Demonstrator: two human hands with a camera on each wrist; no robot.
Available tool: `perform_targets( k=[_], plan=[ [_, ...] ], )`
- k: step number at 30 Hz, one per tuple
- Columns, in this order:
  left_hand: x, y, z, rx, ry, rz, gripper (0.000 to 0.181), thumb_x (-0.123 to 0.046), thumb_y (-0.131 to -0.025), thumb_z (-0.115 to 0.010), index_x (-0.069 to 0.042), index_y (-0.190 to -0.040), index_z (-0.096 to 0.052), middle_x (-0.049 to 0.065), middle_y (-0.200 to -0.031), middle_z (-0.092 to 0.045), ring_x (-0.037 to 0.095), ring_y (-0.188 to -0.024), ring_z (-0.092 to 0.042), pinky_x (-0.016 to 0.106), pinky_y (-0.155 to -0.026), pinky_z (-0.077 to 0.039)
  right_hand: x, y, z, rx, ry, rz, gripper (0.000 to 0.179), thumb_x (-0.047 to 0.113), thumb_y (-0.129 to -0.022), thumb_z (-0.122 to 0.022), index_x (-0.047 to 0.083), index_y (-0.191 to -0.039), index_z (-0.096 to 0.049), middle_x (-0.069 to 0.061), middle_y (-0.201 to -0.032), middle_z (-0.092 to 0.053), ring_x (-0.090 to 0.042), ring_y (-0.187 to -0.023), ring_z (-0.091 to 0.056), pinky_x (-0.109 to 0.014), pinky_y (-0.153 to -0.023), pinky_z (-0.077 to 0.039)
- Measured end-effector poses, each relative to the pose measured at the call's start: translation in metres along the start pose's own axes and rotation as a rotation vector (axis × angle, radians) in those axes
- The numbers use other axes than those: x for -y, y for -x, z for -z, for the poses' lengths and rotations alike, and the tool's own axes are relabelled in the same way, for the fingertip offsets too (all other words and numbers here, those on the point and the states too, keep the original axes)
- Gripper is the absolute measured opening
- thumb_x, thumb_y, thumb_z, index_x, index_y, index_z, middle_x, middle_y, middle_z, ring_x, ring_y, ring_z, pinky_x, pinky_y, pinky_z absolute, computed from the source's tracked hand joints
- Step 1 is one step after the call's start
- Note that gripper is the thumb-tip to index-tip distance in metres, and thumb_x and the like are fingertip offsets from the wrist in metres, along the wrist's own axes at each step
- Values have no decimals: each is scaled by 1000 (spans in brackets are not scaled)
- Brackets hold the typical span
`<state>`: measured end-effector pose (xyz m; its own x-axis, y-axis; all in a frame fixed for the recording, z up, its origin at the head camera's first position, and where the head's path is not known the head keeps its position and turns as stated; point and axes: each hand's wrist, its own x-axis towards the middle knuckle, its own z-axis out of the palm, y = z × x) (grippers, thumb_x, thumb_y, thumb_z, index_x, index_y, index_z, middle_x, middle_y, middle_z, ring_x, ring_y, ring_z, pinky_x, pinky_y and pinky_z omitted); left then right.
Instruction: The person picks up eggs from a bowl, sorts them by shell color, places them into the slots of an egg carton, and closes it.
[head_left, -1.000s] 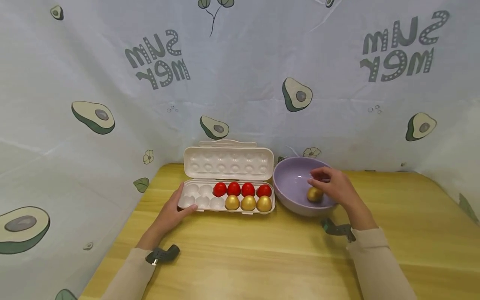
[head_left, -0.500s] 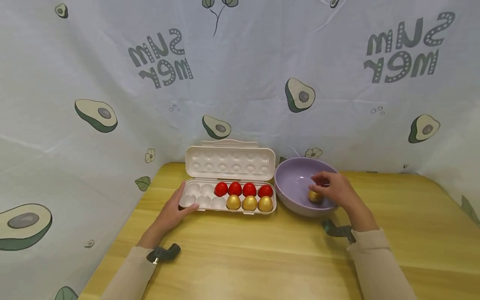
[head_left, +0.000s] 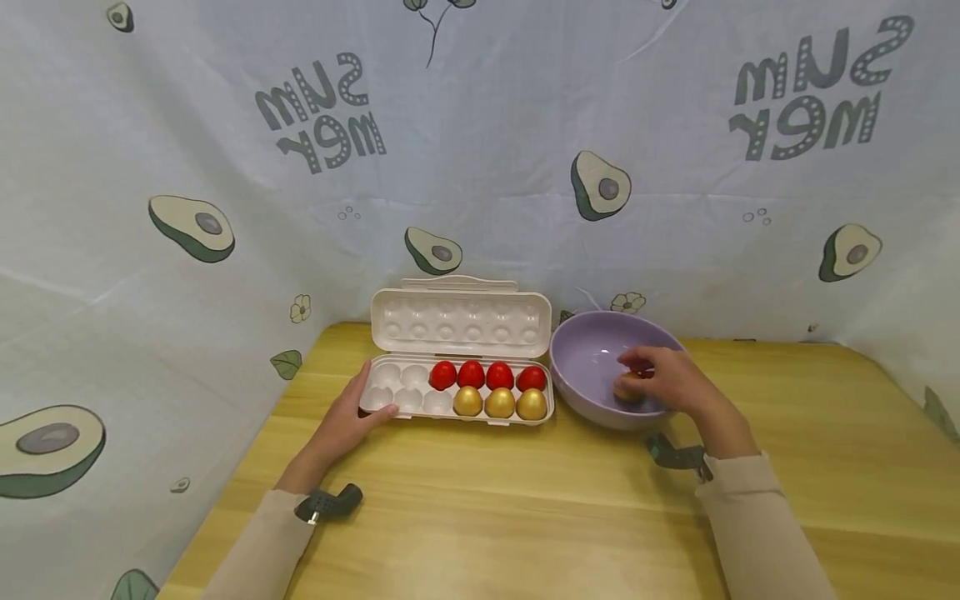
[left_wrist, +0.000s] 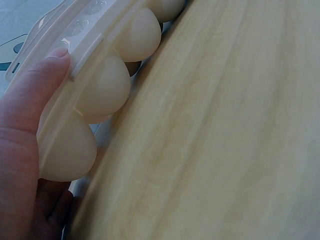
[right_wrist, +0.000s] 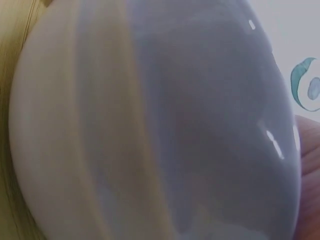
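Note:
An egg carton (head_left: 420, 417) with its lid (head_left: 461, 321) raised stands at the back of the table. Red eggs (head_left: 471, 375) fill part of its back row, and gold eggs (head_left: 499, 403) sit at the right of its front row; the leftmost cups hold nothing. My left hand (head_left: 348, 423) grips the carton's left end, thumb over the front rim, as the left wrist view also shows. Inside the purple bowl (head_left: 577, 375), my right hand (head_left: 671, 382) pinches a gold egg (head_left: 627, 388), partly hidden by the fingers. The bowl's outer wall (right_wrist: 200, 125) fills most of the right wrist view.
The bowl stands right beside the carton's right end. A wooden table (head_left: 510, 508) carries both. Behind it hangs a pale curtain (head_left: 495, 192) printed with avocados, close to the table's back edge.
My right hand has lowered into the bowl, and its thumb and fingers have closed round the gold egg. My left hand stays on the carton. The head view has shifted slightly.

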<state>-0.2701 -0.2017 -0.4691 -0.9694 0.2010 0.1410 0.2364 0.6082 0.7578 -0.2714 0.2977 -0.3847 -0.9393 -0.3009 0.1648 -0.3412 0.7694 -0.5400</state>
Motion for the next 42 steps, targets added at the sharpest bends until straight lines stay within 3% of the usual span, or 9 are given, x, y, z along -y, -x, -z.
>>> perform_targets(
  k=[11,19,31,42],
  plan=[
    [-1,-2,1,-5,-3,-6,100,-50,-86,-68,-8,-156,-8,17,-159,-16,37,-144,-17,55,-114,-18,6,-2,3,55,79,66,40,15,-76,-82,-5,-106,-68,-16,-96,-70,-30,-89,-66,-49,-82,-52],
    [0,-1,0,-4,-3,5,101,-50,-86,-68,-10,-156,-8,17,-159,-16,36,-144,-17,55,-114,-18,7,-2,0,72,124,55,34,14,-76,-81,-3,-104,-70,-10,-93,-71,-26,-86,-64,-45,-81,-50],
    [2,-1,-2,-4,-4,-7,99,-48,-87,-68,-9,-156,-8,19,-158,-16,38,-144,-18,57,-113,-18,4,-4,-7,59,83,-19,35,24,-78,-81,-1,-100,-70,-8,-93,-72,-25,-88,-66,-48,-85,-50],
    [1,-1,-2,-2,0,-3,100,-47,-86,-68,-10,-156,-8,18,-159,-16,38,-144,-17,56,-114,-17,5,-5,-8,28,81,-17,32,24,-77,-82,0,-93,-70,-6,-87,-72,-23,-84,-66,-43,-80,-51]
  ],
)
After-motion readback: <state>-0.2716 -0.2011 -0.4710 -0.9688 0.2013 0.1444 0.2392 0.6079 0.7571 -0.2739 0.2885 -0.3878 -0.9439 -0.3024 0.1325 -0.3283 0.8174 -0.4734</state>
